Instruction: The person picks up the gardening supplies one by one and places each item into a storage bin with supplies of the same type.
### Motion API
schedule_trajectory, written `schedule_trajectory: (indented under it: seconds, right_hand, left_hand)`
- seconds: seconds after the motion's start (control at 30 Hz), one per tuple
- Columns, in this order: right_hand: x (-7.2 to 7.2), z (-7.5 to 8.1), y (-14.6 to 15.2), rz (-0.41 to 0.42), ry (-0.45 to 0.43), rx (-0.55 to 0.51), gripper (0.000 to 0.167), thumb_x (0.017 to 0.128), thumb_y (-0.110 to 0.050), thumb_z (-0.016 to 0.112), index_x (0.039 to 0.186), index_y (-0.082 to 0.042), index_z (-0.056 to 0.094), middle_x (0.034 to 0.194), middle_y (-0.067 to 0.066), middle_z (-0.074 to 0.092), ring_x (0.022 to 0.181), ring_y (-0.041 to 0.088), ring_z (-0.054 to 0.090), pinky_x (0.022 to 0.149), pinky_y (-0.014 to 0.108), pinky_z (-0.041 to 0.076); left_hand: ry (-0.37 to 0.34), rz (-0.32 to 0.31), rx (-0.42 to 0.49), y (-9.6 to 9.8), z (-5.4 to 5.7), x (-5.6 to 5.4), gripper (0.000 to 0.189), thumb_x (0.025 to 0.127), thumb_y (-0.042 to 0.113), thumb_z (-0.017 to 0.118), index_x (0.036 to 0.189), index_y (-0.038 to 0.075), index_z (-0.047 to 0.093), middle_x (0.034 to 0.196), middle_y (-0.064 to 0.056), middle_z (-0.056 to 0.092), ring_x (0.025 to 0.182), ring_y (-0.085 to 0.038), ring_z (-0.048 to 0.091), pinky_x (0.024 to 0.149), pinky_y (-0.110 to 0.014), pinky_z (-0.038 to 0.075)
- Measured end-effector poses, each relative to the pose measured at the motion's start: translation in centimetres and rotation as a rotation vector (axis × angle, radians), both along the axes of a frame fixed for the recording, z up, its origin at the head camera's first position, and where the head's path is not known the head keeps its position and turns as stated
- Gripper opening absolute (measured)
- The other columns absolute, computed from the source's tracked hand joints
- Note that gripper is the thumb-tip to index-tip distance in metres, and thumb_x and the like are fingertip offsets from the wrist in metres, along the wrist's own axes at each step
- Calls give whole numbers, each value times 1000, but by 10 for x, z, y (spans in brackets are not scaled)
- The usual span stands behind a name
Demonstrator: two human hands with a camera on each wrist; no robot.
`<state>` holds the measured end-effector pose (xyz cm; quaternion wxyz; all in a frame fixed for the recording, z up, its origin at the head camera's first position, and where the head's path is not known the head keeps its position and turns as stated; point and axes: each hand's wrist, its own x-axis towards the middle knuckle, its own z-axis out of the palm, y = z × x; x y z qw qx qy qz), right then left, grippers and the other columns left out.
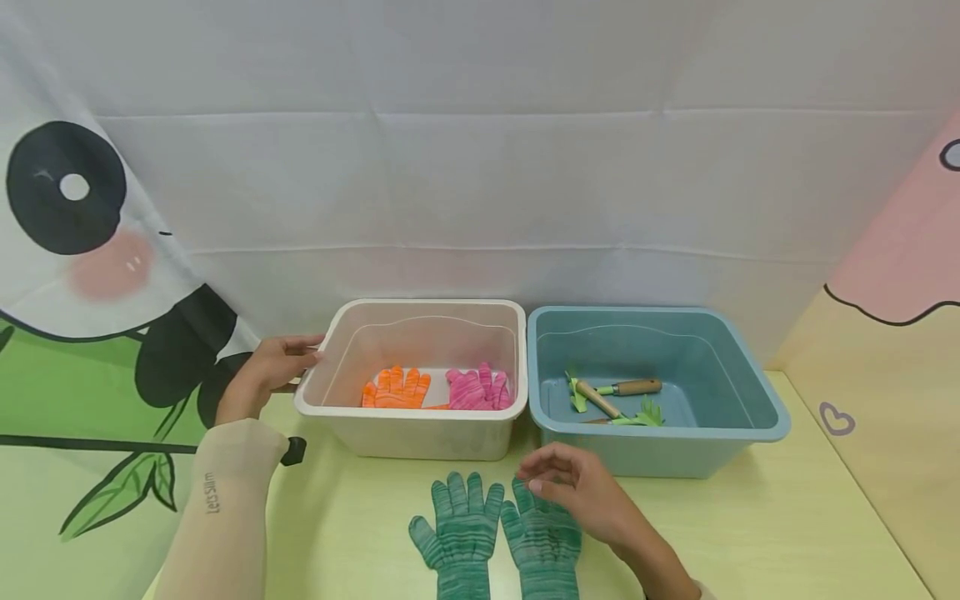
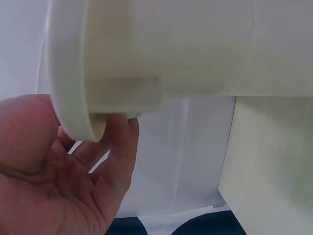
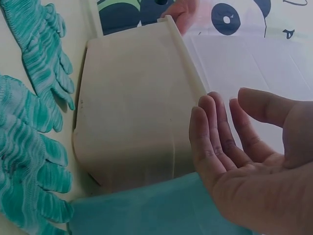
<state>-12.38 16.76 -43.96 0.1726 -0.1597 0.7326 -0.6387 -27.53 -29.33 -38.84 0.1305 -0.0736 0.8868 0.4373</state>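
My left hand (image 1: 273, 371) is at the left end of a white plastic bin (image 1: 420, 437). In the left wrist view, that hand (image 2: 73, 171) has its fingers hooked under the bin's rim (image 2: 68, 73). Inside the bin lie an orange glove (image 1: 396, 388) and a pink glove (image 1: 477, 390). My right hand (image 1: 577, 492) hovers over the fingers of the right-hand green striped glove (image 1: 547, 546), its fingers loosely bent. The right wrist view shows this hand (image 3: 244, 156) holding nothing. A matching green glove (image 1: 465, 533) lies flat to the left, fingers pointing away from me.
A blue bin (image 1: 660, 454) stands against the white bin's right side. It holds several small garden tools with wooden handles (image 1: 637, 387) and light green heads. Behind both bins hangs a white cloth (image 1: 495, 183). Everything stands on a pale yellow table (image 1: 810, 517).
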Motion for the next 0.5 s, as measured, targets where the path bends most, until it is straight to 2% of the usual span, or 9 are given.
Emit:
schedule_trajectory:
  seconds: [0.1,0.3,0.5]
  right_hand:
    - [0,-4,2,2,-23,-8,25,106,-11,65,126,5,66,127,17,72,122,34,68,100,38,59]
    - [-1,-12,6,-11,-46,-18,29,106,-10,64,130,7,62,127,21,70,122,40,66,97,33,59]
    - [-1,-23,9,-49,-62,-18,34,106,-9,63,134,9,59,126,22,70,119,36,68,97,32,59]
  left_hand:
    - [3,1,-5,0,-1,0,60,111,22,57,163,1,36,159,-33,43,137,-47,53,109,-58,51]
    - [7,4,-7,1,-1,0,60,111,22,58,163,2,36,159,-32,43,138,-47,52,108,-58,51]
    - [14,-2,-16,2,1,2,60,111,23,57,163,2,36,157,-33,46,136,-46,54,107,-56,53]
